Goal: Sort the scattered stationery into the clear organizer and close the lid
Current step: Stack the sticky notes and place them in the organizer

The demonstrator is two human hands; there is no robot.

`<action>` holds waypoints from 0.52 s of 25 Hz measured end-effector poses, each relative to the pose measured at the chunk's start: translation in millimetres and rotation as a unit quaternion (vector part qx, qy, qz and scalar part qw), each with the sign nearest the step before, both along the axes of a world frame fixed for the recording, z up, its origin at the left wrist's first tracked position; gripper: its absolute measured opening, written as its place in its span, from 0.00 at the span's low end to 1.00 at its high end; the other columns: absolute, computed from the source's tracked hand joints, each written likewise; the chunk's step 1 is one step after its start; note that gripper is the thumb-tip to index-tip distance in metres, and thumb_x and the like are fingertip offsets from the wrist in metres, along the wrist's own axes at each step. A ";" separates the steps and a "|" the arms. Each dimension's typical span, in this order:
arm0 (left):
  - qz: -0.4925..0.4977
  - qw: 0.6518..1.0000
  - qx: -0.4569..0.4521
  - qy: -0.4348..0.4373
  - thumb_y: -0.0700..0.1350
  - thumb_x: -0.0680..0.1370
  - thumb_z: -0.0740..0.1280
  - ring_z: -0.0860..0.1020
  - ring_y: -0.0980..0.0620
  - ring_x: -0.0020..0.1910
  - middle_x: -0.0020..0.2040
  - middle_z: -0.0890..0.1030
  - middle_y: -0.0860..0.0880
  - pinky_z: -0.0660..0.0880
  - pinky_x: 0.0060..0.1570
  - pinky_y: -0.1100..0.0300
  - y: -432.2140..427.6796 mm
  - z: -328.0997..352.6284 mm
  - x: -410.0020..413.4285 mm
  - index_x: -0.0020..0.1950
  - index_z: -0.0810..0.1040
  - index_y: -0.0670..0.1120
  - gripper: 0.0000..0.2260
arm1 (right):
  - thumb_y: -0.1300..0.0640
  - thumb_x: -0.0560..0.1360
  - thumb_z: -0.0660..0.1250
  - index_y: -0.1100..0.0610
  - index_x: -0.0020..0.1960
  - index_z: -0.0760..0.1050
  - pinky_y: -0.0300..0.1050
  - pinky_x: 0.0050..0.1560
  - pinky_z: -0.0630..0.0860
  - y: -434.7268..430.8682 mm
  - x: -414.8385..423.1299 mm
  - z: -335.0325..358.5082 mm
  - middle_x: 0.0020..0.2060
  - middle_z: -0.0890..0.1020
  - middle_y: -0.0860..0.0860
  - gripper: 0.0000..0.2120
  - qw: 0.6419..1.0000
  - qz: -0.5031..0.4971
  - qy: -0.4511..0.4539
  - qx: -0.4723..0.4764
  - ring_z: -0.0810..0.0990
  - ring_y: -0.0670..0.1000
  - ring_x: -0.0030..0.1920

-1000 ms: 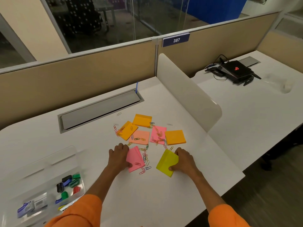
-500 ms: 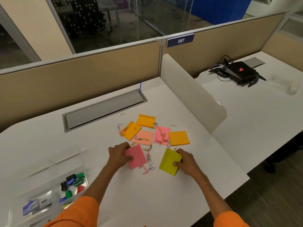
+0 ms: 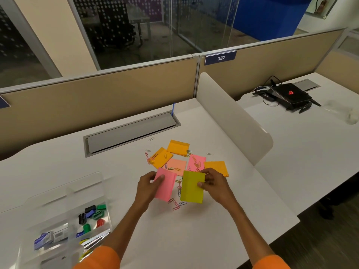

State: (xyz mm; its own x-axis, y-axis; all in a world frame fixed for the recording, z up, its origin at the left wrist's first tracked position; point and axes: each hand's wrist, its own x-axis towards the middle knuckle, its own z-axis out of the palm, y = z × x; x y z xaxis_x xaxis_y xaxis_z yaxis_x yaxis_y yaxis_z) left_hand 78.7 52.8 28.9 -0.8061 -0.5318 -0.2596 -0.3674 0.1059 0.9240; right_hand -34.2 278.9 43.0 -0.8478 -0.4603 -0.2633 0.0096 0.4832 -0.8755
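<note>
While both hands are busy, largest first:
Desk (image 3: pixel 194 239): spreads the loose notes and paper clips (image 3: pixel 175 205).
Organizer (image 3: pixel 64 226): lid up, near left, ready.
Left hand (image 3: pixel 148 188): fingers closed on pink pad (image 3: pixel 165 186), raised.
Right hand (image 3: pixel 215 184): fingers pinching yellow pad (image 3: pixel 191 188), probably to stack.

White desk (image 3: pixel 194 239) bearing orange pads (image 3: pixel 177 146), pink pads (image 3: pixel 196 162) and scattered paper clips (image 3: pixel 175 207) at centre. A clear organizer (image 3: pixel 64 193) stands at the left edge, lid apparently raised; a grey cable hatch (image 3: pixel 130 133) is set into the rear.
</note>
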 end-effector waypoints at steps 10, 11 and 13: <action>0.070 0.946 0.314 -0.049 0.61 0.81 0.56 0.86 0.45 0.44 0.52 0.83 0.48 0.81 0.36 0.52 21.3 1.2 10.7 0.55 0.77 0.56 0.14 | 0.58 0.68 0.77 0.57 0.58 0.76 0.47 0.45 0.81 -70.8 28.4 10.3 0.46 0.84 0.56 0.21 0.999 0.006 0.020 0.030 0.83 0.53 0.45; 0.066 0.947 0.310 -0.049 0.61 0.80 0.57 0.86 0.45 0.45 0.53 0.83 0.47 0.82 0.37 0.51 22.4 0.7 10.9 0.56 0.76 0.55 0.14 | 0.58 0.68 0.78 0.57 0.58 0.76 0.46 0.44 0.81 -73.1 29.0 8.2 0.47 0.83 0.55 0.21 0.999 0.007 0.028 0.036 0.82 0.53 0.44; 0.049 0.959 0.277 -0.047 0.57 0.79 0.63 0.84 0.42 0.51 0.57 0.81 0.44 0.83 0.45 0.45 23.7 -3.4 11.4 0.61 0.76 0.51 0.15 | 0.57 0.67 0.78 0.58 0.57 0.76 0.41 0.41 0.79 -75.1 28.9 3.3 0.48 0.83 0.54 0.21 0.998 0.009 0.048 0.047 0.80 0.50 0.43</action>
State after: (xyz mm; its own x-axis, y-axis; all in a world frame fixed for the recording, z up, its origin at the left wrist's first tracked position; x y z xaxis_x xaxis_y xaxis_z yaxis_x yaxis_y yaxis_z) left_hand 90.0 76.6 25.5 -0.7190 -0.3637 -0.5922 -0.4345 -0.4299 0.7915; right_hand -5.3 203.8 46.3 -0.8630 -0.4527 -0.2240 -0.0810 0.5617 -0.8233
